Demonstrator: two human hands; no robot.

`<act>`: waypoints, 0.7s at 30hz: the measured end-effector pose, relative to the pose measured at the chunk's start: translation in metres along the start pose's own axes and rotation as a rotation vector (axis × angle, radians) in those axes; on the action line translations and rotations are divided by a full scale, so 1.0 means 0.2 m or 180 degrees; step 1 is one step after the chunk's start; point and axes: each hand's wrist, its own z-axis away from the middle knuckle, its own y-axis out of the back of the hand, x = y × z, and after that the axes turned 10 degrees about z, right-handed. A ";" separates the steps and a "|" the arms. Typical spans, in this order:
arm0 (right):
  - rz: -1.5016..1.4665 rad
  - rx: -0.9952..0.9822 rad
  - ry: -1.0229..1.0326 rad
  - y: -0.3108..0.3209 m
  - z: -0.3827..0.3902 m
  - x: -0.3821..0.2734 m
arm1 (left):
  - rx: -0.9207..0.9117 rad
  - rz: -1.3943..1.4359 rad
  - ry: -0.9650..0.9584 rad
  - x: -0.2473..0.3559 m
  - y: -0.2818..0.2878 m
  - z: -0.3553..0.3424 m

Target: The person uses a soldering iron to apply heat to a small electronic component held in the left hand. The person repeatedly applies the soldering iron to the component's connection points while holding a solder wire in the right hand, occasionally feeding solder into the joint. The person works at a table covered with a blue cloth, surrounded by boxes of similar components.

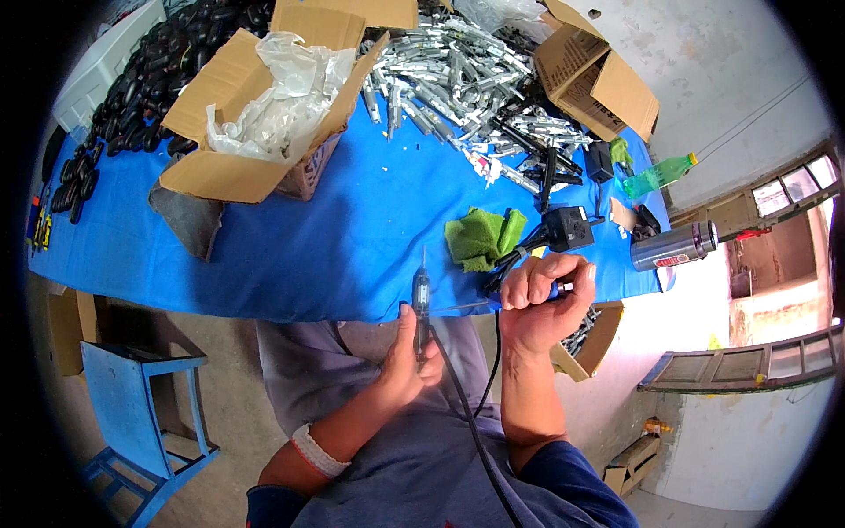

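My left hand (407, 363) is closed round a grey pen-shaped device (422, 295), held upright just off the table's front edge. A thin metal tip points up from it, and a black cable (465, 400) runs down from its lower end across my lap. My right hand (544, 299) is wrapped round a screwdriver with a blue handle (558, 289). The screwdriver's thin shaft (462, 306) reaches left toward the device; whether it touches cannot be made out. Beyond my right hand lie a green cloth (484, 239) and a black power adapter (568, 229) with a bundled cord.
A blue cloth (352, 229) covers the table. Across it lie a heap of silver-grey pen-shaped devices (458, 75), an open carton (233, 179) with plastic bags, and black parts (167, 75). At right are a green bottle (658, 176) and a steel flask (673, 246); a blue stool (132, 405) stands left.
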 end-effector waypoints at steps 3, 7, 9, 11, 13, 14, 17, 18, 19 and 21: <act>-0.0005 0.0024 -0.0003 0.00 0.00 0.00 | 0.0030 -0.0012 -0.0007 0.00 0.00 0.00; -0.0107 -0.0159 0.0012 0.01 0.00 0.00 | 0.0071 0.0001 0.0040 0.00 -0.01 0.00; 0.0046 -0.0273 0.0034 0.00 0.02 0.00 | 0.0035 -0.0052 -0.0023 0.00 0.00 0.00; 0.0413 -0.0424 0.0080 -0.02 0.02 0.00 | 0.0044 -0.0097 -0.0065 0.00 0.00 0.00; 0.0992 -0.0608 0.0148 -0.06 0.01 -0.01 | 0.0100 -0.0135 -0.0086 0.00 -0.01 0.00; 0.1011 -0.0575 0.0073 -0.08 0.01 -0.01 | 0.0110 -0.0136 -0.0079 -0.01 0.00 0.00; 0.0718 -0.0553 -0.0288 -0.15 0.02 -0.04 | 0.0213 -0.0161 -0.0129 -0.02 0.01 0.00; 0.0592 -0.0840 -0.0265 -0.14 0.03 -0.04 | 0.0292 -0.0185 -0.0193 -0.03 0.00 -0.01; 0.0464 -0.1126 -0.0243 -0.11 0.06 -0.03 | 0.0372 -0.0207 -0.0258 -0.04 -0.01 -0.01; 0.0132 -0.1910 -0.0399 -0.09 0.04 -0.05 | 0.0520 -0.0234 -0.0300 -0.04 -0.03 -0.01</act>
